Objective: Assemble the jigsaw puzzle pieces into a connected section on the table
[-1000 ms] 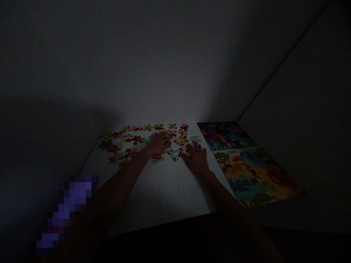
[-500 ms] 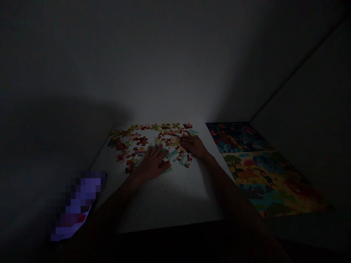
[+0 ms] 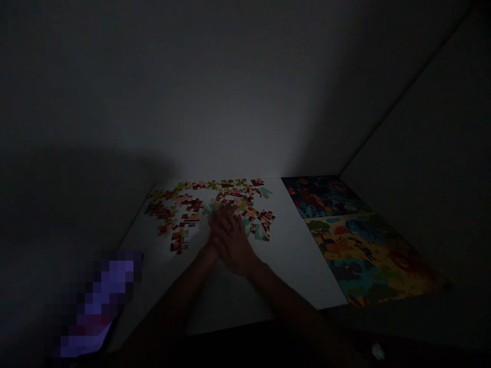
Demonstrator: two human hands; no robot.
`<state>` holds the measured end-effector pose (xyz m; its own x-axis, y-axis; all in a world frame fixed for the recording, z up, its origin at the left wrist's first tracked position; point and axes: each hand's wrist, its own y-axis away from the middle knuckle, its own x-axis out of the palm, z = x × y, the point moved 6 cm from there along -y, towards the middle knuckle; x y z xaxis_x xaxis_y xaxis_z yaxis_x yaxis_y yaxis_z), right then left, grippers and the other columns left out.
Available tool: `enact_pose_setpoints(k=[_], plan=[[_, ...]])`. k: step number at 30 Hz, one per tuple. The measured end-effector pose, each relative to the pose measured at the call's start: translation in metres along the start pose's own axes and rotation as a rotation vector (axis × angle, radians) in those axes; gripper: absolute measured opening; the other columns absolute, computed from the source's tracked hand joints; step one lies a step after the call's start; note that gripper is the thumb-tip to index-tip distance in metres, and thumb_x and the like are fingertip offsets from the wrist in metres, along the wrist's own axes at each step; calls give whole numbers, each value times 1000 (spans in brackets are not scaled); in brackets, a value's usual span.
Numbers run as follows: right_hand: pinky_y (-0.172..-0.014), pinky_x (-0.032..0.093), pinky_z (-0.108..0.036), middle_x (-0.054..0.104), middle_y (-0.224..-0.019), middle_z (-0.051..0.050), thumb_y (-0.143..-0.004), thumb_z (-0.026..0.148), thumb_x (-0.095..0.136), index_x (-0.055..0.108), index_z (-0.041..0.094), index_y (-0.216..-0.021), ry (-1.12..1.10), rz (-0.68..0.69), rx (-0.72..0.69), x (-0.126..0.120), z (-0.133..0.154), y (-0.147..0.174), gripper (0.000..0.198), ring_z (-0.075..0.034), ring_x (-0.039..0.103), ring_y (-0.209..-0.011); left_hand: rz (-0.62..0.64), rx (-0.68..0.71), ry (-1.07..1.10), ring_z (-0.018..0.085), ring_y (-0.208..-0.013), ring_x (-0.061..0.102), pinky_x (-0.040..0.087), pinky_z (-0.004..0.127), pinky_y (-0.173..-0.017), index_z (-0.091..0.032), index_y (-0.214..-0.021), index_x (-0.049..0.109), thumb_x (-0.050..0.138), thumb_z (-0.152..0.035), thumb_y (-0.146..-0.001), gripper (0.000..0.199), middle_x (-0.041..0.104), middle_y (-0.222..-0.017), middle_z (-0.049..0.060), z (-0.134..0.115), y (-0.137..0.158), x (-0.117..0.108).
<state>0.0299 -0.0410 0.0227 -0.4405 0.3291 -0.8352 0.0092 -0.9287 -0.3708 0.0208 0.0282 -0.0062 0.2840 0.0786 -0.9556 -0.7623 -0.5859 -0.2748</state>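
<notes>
Puzzle pcs [image 3: 236, 192] beyond R hand [image 3: 235, 245], some either side

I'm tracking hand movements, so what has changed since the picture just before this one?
The bare right hand moved left and nearer the person, from the right side of the flat multicoloured jigsaw pieces. It now overlaps the bare left hand, which shifted right. Whether either holds a piece is hidden. The dark-blue rectangular picture and yellow cartoon-animal picture stayed put.
</notes>
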Motion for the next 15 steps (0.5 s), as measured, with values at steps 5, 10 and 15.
enact_pose_setpoints(k=[5,10,15], plan=[[-118,15,-61,18,-160,-21,-99,34,39,29,9,-154,194,-22,484,-35,-93,26,61,-35,11,-150,-46,-57,78,29,-142,36,27,57,-116,-23,-138,53,42,-30,-97,43,44,-151,10,7,18,-23],[-119,17,-57,31,-158,-12,-96,51,47,41,24,-149,232,129,236,-38,-102,51,60,-32,21,-149,23,-205,-39,40,-144,30,21,66,-114,-26,-140,52,52,-62,-89,63,38,-154,15,49,54,-29],[-118,19,-56,37,-156,-8,-101,35,34,45,29,-146,266,161,305,-39,-135,29,47,-28,24,-148,151,-226,-71,37,-146,25,17,65,-115,-28,-144,48,48,-66,-90,66,32,-157,14,71,64,-29]])
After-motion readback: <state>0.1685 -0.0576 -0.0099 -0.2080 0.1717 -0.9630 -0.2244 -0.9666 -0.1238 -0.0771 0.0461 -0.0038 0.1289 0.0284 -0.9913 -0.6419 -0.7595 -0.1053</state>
